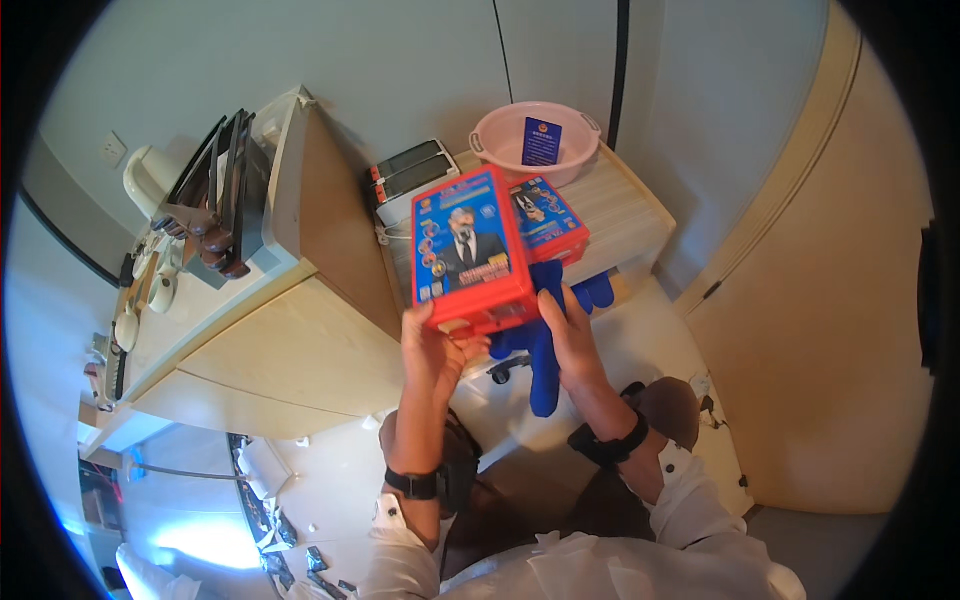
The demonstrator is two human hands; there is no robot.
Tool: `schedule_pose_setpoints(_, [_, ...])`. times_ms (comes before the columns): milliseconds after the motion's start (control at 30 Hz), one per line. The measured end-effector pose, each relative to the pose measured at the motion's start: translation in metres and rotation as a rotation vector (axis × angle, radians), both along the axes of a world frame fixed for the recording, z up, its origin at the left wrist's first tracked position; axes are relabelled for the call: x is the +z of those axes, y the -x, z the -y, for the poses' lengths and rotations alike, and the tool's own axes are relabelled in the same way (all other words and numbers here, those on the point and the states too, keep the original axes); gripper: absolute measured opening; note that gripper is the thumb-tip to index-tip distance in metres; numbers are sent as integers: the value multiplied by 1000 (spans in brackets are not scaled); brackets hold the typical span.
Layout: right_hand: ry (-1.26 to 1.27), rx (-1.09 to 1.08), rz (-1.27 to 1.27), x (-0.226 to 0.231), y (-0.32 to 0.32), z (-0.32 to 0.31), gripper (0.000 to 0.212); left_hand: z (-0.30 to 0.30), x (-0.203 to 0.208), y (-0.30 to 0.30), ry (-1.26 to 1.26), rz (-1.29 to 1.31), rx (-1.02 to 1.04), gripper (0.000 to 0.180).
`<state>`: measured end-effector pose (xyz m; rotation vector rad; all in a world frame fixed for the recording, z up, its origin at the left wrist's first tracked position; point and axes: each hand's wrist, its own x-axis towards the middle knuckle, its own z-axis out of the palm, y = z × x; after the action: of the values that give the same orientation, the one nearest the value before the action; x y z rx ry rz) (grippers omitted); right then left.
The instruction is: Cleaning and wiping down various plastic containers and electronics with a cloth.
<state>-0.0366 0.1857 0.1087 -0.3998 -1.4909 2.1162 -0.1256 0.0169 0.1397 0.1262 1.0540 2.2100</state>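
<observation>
Both my hands hold up a red box (484, 296) with a blue printed front that shows a person in a dark suit. My left hand (432, 350) grips its lower left corner, fingers curled under the bottom edge. At the lower right corner my right hand (570, 335) is closed on the box, thumb against its edge. A blue thing with rounded, finger-like arms (544, 375) shows below the box, right beside my right hand; I cannot tell what it is. Behind the raised box, a similar red and blue box (552, 220) lies on the wooden table (625, 215), partly hidden.
A pink basin (490, 145) with a dark blue card (541, 141) stands at the table's back. Left of it is a black-topped appliance (412, 170). The wooden cabinet (285, 345) at left carries a dark rack and a brown carving (205, 238). A door (820, 300) bounds the right.
</observation>
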Motion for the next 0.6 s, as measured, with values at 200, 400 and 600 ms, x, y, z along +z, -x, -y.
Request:
schedule_pose_setpoints(200, [47,195,165,-14,-14,-15,39,-26,1,108,142,-138,206,61])
schedule_pose_setpoints(400, [164,341,230,-72,-14,-24,42,-53,-12,209,226,-125,337,56])
schedule_pose_setpoints(600, [240,474,232,-93,4,-37,49,-62,-32,277,251,-113,394,54])
